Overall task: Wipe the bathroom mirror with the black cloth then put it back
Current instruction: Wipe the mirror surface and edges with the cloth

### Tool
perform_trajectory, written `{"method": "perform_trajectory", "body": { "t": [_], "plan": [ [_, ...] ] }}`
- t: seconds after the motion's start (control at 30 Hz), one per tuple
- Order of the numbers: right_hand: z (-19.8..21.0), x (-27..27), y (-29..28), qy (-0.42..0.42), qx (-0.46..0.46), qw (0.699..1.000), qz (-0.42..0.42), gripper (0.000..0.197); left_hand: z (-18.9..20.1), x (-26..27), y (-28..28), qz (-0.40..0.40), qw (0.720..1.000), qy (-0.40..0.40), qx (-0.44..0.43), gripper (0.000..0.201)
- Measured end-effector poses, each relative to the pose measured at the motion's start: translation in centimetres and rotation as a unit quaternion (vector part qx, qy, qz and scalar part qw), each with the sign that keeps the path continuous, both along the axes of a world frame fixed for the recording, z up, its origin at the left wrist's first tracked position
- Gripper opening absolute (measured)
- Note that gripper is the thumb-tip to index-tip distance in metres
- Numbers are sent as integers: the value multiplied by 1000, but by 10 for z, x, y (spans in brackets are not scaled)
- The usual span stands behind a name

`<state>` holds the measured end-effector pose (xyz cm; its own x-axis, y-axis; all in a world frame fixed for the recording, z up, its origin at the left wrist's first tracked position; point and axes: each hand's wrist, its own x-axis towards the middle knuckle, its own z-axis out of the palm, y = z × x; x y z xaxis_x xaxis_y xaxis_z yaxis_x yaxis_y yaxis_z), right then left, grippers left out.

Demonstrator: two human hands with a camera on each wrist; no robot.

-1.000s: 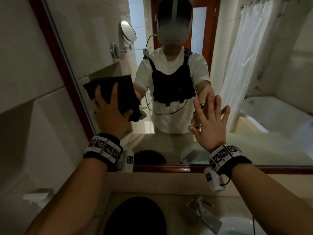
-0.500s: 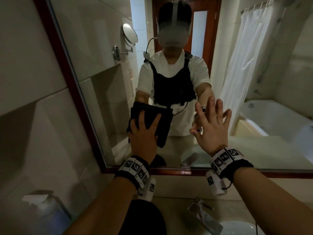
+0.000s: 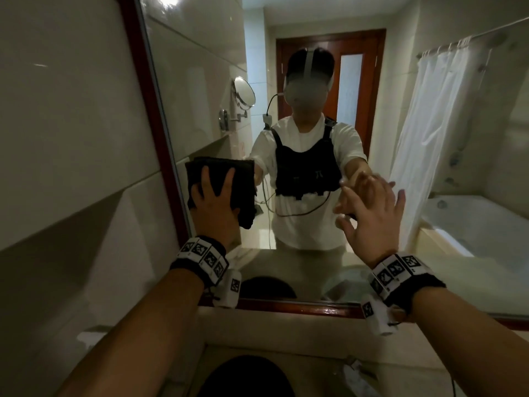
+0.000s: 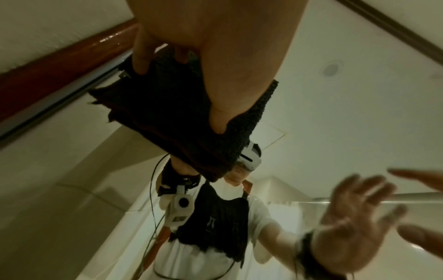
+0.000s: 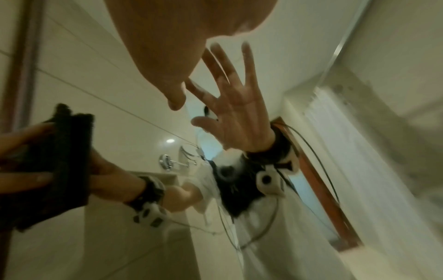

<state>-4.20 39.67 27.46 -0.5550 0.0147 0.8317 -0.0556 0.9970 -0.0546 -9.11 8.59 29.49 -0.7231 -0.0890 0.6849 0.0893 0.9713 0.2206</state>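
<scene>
Bathroom it was, tiled walls around the wood-framed mirror (image 3: 200, 81), bathtub (image 3: 469, 224) and shower curtain (image 3: 429, 124) reflected in it.

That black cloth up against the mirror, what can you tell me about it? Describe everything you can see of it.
The black cloth is a dark, nubby, towel-like fabric folded into a thick, roughly square pad; the left wrist view shows several stacked layers with ragged edges. It lies flat against the mirror glass near the reddish-brown left frame. The left hand presses it there, fingers spread over its back, thumb along one side. One corner hangs loose below the palm. The right hand does not touch it.
</scene>
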Motion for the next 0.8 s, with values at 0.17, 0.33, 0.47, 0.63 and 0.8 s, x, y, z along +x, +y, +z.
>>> {"method": "perform_trajectory", "body": {
  "t": [0.17,0.33,0.47,0.63,0.8],
  "plan": [
    [47,-11,-25,10,41,999,19,85,-2,0,5,-2,1000,27,-3,81],
    [38,-28,-26,-38,66,997,-13,112,-18,-5,-6,-10,999,27,-19,86],
    [34,-30,-22,-33,70,997,-8,110,-48,-6,-27,-28,998,50,29,78],
    [31,-31,-20,-34,67,997,-6,109,-67,-9,-43,-37,997,57,-22,76],
    [31,-31,-19,-40,65,997,-5,109,-68,-8,-40,-31,998,58,-10,85]
  ]
}}
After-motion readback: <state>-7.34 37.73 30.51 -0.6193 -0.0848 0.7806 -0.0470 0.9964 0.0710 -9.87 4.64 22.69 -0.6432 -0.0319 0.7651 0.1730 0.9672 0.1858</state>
